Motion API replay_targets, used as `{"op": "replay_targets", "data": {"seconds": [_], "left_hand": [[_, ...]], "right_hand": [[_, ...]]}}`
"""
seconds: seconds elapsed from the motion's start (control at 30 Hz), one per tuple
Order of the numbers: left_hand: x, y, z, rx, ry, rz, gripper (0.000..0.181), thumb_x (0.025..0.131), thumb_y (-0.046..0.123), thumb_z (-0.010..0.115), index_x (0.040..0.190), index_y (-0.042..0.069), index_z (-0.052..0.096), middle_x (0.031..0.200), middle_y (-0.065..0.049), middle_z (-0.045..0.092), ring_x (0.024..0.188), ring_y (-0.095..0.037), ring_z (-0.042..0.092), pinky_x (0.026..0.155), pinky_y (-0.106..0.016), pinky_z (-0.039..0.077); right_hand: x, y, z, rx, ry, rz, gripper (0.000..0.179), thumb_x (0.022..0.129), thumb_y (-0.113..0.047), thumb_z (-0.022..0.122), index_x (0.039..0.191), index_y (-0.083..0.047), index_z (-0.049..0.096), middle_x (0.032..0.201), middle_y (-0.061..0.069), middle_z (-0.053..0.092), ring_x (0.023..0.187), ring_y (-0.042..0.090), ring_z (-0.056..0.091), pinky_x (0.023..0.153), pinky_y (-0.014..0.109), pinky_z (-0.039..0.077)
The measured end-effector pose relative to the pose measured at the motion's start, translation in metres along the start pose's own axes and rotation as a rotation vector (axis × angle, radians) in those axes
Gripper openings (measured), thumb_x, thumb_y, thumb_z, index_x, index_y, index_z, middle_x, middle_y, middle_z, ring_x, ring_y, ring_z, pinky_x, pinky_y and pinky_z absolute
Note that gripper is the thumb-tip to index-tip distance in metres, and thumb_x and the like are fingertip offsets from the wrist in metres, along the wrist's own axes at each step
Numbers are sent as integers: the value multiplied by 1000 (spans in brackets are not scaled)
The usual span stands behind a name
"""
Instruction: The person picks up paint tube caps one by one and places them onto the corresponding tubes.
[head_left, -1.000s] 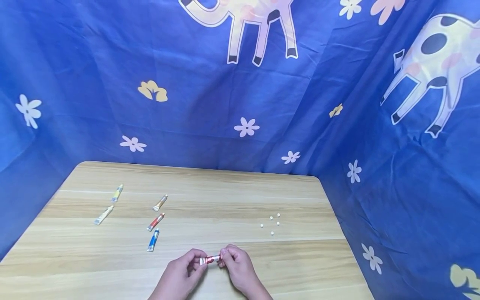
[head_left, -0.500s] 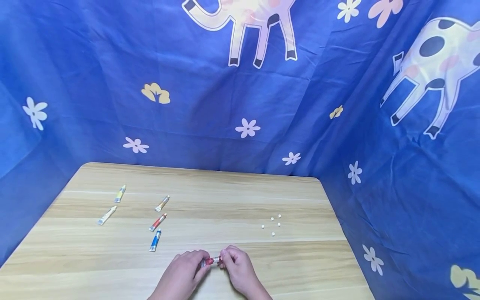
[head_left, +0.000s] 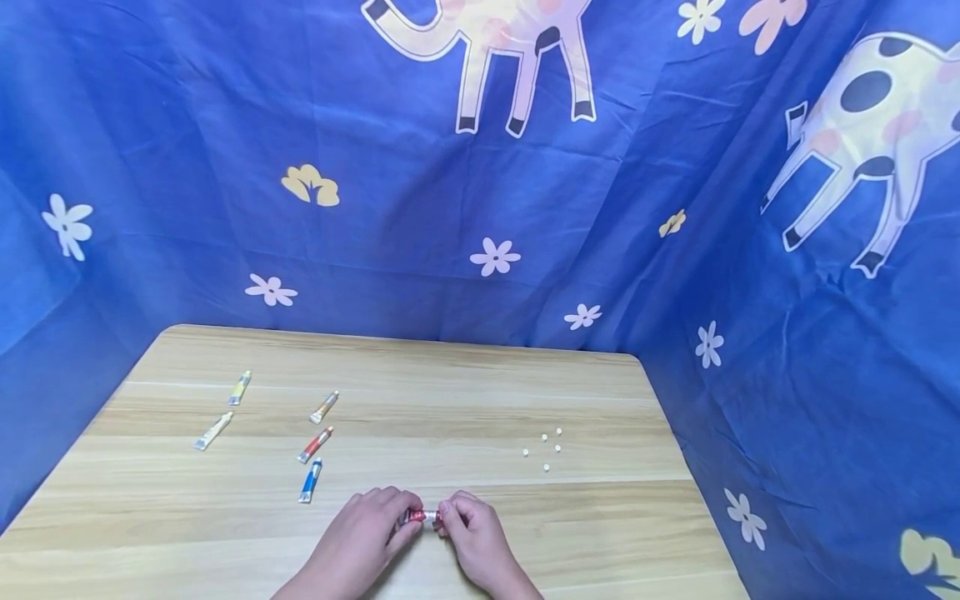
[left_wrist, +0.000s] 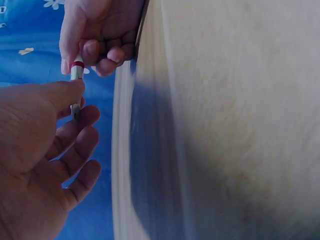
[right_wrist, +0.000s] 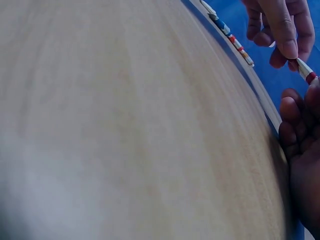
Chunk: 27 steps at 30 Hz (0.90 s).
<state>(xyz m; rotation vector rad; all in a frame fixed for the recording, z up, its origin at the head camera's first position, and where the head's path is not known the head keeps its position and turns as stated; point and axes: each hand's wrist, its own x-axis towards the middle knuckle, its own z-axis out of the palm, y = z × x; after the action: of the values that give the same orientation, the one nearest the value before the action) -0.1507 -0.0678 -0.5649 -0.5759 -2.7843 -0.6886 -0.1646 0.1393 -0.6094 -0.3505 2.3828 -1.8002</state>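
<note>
A small red and silver paint tube (head_left: 430,517) is held level between the two hands near the table's front. My left hand (head_left: 366,531) pinches its flat end between thumb and forefinger; in the left wrist view the other fingers (left_wrist: 82,180) spread loosely below. My right hand (head_left: 477,535) pinches the opposite end, and its fingertips hide the tip there. In the left wrist view a red band shows on the tube (left_wrist: 77,71) near the right hand's fingers. From the right wrist view, the tube (right_wrist: 305,71) spans the gap between both hands.
Left of the hands lie a blue tube (head_left: 311,481), a red tube (head_left: 316,445) and a brownish tube (head_left: 325,407). Farther left are a yellow tube (head_left: 239,389) and a white tube (head_left: 214,432). Several small white caps (head_left: 546,468) lie at right. Blue patterned cloth (head_left: 405,208) surrounds the table.
My left hand has turned over the tube's flat end and covers more of it than a second ago. The right hand stays nearly in place, still pinching the other end.
</note>
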Motion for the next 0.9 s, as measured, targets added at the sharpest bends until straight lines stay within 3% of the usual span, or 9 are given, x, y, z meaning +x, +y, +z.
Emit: {"op": "replay_targets", "data": {"seconds": [0.33,0.63,0.9], "left_hand": [[6,-8,1,-12,-13,61,12,94,29,83,100,28,72,97,18,70,90,-3,63,80,-31,55],[12,-19,3,-124,-159,169,7,101,27,76,104,23,71,93,20,64,89,2,59,81,-31,57],[16,-22,5,-134,-156,186,7,101,27,76,101,25,69,89,21,60,85,5,53,76,-28,54]], "right_hand": [[1,3,2,-42,-8,-52,30,110,-19,62,87,-3,71,88,19,69,83,-4,58,82,18,51],[-1,2,1,-65,-26,-64,27,109,-21,64,89,-5,73,92,16,72,86,-4,59,84,18,51],[-1,5,-1,-65,-25,-58,29,109,-27,63,92,-7,74,94,13,73,89,-4,61,87,20,53]]}}
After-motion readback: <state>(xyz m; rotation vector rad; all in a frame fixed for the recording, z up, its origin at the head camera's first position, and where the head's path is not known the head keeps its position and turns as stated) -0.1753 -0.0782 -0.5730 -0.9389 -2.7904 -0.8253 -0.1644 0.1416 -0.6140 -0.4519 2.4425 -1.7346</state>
